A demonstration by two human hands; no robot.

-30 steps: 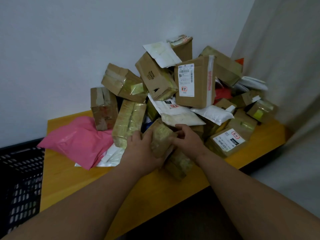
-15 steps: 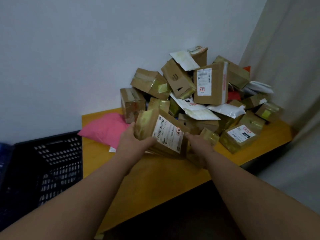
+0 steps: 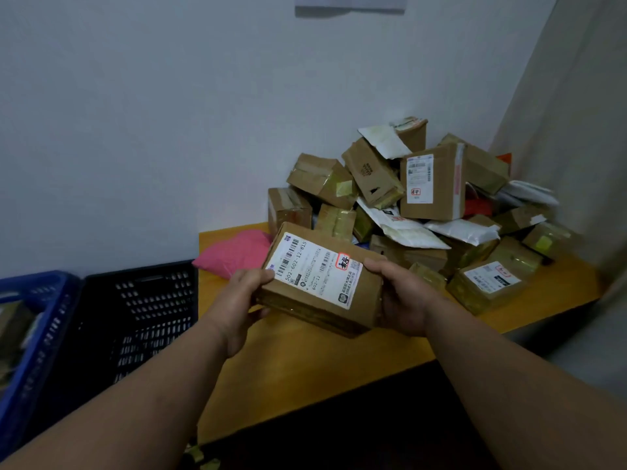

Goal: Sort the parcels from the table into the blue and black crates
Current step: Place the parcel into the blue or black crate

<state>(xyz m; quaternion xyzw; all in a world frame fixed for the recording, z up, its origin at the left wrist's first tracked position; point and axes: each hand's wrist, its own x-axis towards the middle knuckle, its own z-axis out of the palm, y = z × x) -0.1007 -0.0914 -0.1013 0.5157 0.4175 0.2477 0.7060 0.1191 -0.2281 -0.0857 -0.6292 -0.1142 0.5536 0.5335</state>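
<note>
I hold a cardboard parcel (image 3: pixel 322 283) above the table's front part, its white label (image 3: pixel 314 268) facing up at me. My left hand (image 3: pixel 242 301) grips its left end, fingers curled under, thumb on top; my right hand (image 3: pixel 402 298) clamps the right end the same way. The yellow wooden table (image 3: pixel 305 361) carries a heap of boxes and mailers (image 3: pixel 417 205) in the corner of white walls (image 3: pixel 169 113), with a pink mailer (image 3: pixel 234 254) just behind the parcel. Left of the table stand the black crate (image 3: pixel 142 313), then the blue crate (image 3: pixel 30 334). A grey curtain (image 3: pixel 576 147) hangs on the right.
</note>
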